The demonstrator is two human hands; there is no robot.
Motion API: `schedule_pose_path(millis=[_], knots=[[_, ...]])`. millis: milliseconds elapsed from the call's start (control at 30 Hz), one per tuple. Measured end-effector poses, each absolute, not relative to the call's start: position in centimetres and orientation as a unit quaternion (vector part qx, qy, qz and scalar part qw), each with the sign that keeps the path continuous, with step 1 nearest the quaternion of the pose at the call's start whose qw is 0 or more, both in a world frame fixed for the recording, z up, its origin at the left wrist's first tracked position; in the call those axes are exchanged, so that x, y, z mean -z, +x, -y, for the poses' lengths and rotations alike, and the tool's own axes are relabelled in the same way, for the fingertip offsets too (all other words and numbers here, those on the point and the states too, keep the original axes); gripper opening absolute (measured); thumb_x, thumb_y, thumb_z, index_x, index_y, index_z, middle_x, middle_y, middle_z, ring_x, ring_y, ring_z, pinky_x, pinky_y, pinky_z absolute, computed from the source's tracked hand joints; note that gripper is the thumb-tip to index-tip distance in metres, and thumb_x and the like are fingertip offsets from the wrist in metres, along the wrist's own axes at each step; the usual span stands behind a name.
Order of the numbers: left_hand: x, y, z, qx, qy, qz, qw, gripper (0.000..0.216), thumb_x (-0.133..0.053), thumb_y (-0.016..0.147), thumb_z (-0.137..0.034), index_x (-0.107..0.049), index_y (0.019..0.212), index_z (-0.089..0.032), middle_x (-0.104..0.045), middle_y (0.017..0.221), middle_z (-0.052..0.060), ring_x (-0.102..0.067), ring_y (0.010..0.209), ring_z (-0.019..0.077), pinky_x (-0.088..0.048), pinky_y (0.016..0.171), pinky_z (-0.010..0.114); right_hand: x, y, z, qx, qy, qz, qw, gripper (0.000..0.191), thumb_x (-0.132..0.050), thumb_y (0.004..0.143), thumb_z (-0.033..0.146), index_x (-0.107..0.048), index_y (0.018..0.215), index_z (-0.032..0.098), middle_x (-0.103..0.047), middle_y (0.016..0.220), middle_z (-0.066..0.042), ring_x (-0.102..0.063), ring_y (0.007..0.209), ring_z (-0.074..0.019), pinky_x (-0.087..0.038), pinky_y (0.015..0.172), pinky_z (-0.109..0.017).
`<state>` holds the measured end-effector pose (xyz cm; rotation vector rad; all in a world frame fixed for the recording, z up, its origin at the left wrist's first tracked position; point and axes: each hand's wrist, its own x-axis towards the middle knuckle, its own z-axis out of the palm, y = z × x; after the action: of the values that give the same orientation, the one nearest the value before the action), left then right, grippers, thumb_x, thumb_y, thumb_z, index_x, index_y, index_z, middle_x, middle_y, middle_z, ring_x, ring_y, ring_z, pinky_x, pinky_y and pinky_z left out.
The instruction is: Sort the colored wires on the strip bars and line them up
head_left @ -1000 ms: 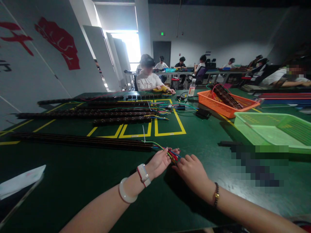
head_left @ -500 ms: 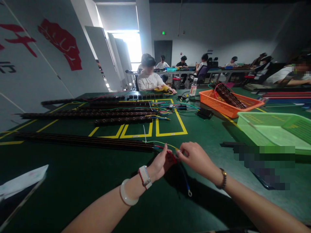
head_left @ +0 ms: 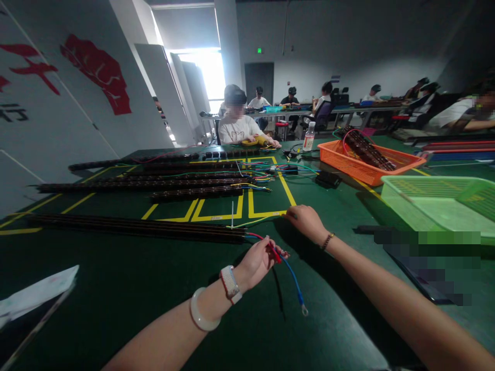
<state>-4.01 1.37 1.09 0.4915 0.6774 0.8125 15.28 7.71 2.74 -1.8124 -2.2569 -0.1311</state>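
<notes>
Yellow-green wire (head_left: 258,222) | pulled straighter | right hand (head_left: 307,222) — now farther from left hand (head_left: 256,263)

A dark green tabletop (head_left: 328,319) filled most of the lower view, its surface marked into boxes with yellow tape (head_left: 287,189). A long black strip bundle (head_left: 135,226) ran across it from the left toward the middle. Beyond lay other dark bundles (head_left: 147,184), roughly parallel — some crossing the tape. Farther right sat a small black box (head_left: 328,179), a labelled bottle (head_left: 309,138), an orange basket (head_left: 344,164) and — nearer — a light green basket (head_left: 396,195), with a partly blurred dark flat object (head_left: 421,278) in front.
</notes>
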Motion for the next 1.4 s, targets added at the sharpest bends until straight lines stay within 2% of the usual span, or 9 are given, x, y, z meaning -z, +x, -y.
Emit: schedule_pose_path(millis=[233, 400, 500, 867, 1033, 1100, 1233, 1333, 1400], knots=[[-0.9, -4.0, -1.5, -0.384, 0.214, -0.309, 0.843, 0.02, -0.043, 0.089, -0.023, -0.053, 0.074, -0.014, -0.058, 0.07, 0.004, -0.061, 0.071, 0.0157, -0.047, 0.09, 0.039, -1.2, 14.9, -9.6, 0.118, -0.568, 0.803, 0.136, 0.019, -0.052, 0.09, 0.027, -0.065, 0.08, 0.017, -0.066, 0.082, -0.009, -0.054, 0.082, -0.0198, -0.03, 0.07, -0.028], [-0.9, -4.0, -1.5, -0.385, 0.216, -0.306, 0.843, 0.018, -0.044, 0.089, -0.024, -0.052, 0.077, -0.014, -0.059, 0.071, 0.004, -0.06, 0.07, 0.0147, -0.046, 0.09, 0.038, 0.1, 16.3, -10.1, 0.064, -0.543, 0.821, 0.164, 0.024, -0.053, 0.089, 0.034, -0.069, 0.082, 0.017, -0.065, 0.079, -0.007, -0.054, 0.078, -0.0183, -0.032, 0.07, -0.028], [-0.9, -4.0, -1.5, -0.38, 0.216, -0.303, 0.847, 0.018, -0.044, 0.089, -0.025, -0.052, 0.078, -0.014, -0.059, 0.071, 0.004, -0.061, 0.071, 0.0148, -0.046, 0.09, 0.037, 0.6, 17.0, -10.0, 0.031, -0.516, 0.835, 0.191, 0.026, -0.052, 0.089, 0.037, -0.07, 0.09, 0.018, -0.065, 0.083, -0.007, -0.055, 0.08, -0.0178, -0.035, 0.071, -0.027], [-1.1, -4.2, -1.5, -0.37, 0.239, -0.313, 0.841, 0.019, -0.043, 0.09, -0.027, -0.052, 0.081, -0.014, -0.061, 0.074, 0.006, -0.062, 0.076, 0.0165, -0.045, 0.086, 0.033, 0.5, 16.8, -7.8, 0.001, -0.472, 0.842, 0.26, 0.028, -0.057, 0.085, 0.04, -0.062, 0.103, 0.019, -0.062, 0.092, -0.008, -0.055, 0.085, -0.0205, -0.041, 0.076, -0.032], [-0.9, -4.2, -1.6, -0.363, 0.24, -0.306, 0.847, 0.022, -0.041, 0.091, -0.029, -0.054, 0.081, -0.013, -0.063, 0.075, 0.007, -0.062, 0.076, 0.0169, -0.045, 0.081, 0.031, -0.5, 16.5, -4.1, 0.006, -0.407, 0.85, 0.334, 0.028, -0.047, 0.091, 0.042, -0.059, 0.089, 0.017, -0.061, 0.083, -0.007, -0.053, 0.079, -0.0179, -0.039, 0.075, -0.031], [-0.7, -4.2, -1.8, -0.36, 0.237, -0.302, 0.85, 0.024, -0.041, 0.091, -0.029, -0.055, 0.08, -0.013, -0.063, 0.075, 0.007, -0.062, 0.073, 0.0154, -0.046, 0.076, 0.029, -1.2, 16.0, -2.3, 0.037, -0.341, 0.882, 0.322, 0.035, -0.044, 0.091, 0.047, -0.058, 0.081, 0.017, -0.059, 0.075, -0.005, -0.05, 0.073, -0.017, -0.037, 0.071, -0.031], [-0.3, -4.2, -1.9, -0.347, 0.225, -0.313, 0.855, 0.024, -0.044, 0.09, -0.03, -0.056, 0.079, -0.013, -0.062, 0.073, 0.005, -0.059, 0.067, 0.0126, -0.046, 0.069, 0.025, -2.6, 14.3, 0.1, 0.153, -0.248, 0.926, 0.241, 0.044, -0.046, 0.086, 0.057, -0.056, 0.068, 0.018, -0.053, 0.061, -0.001, -0.042, 0.061, -0.0145, -0.029, 0.065, -0.031], [-0.1, -4.1, -1.9, -0.367, 0.213, -0.321, 0.846, 0.023, -0.044, 0.09, -0.027, -0.056, 0.077, -0.013, -0.059, 0.07, 0.003, -0.057, 0.065, 0.0105, -0.045, 0.067, 0.023, -2.9, 12.9, 0.5, 0.192, -0.262, 0.923, 0.206, 0.043, -0.045, 0.087, 0.055, -0.057, 0.071, 0.018, -0.055, 0.064, -0.002, -0.041, 0.062, -0.0142, -0.026, 0.063, -0.032], [-0.1, -4.0, -1.9, -0.373, 0.217, -0.327, 0.841, 0.023, -0.044, 0.091, -0.028, -0.055, 0.077, -0.014, -0.057, 0.069, 0.002, -0.055, 0.063, 0.0103, -0.044, 0.062, 0.022, -2.7, 12.5, 0.4, 0.2, -0.276, 0.921, 0.187, 0.038, -0.043, 0.091, 0.047, -0.057, 0.073, 0.017, -0.058, 0.067, -0.003, -0.041, 0.062, -0.0141, -0.024, 0.063, -0.032]])
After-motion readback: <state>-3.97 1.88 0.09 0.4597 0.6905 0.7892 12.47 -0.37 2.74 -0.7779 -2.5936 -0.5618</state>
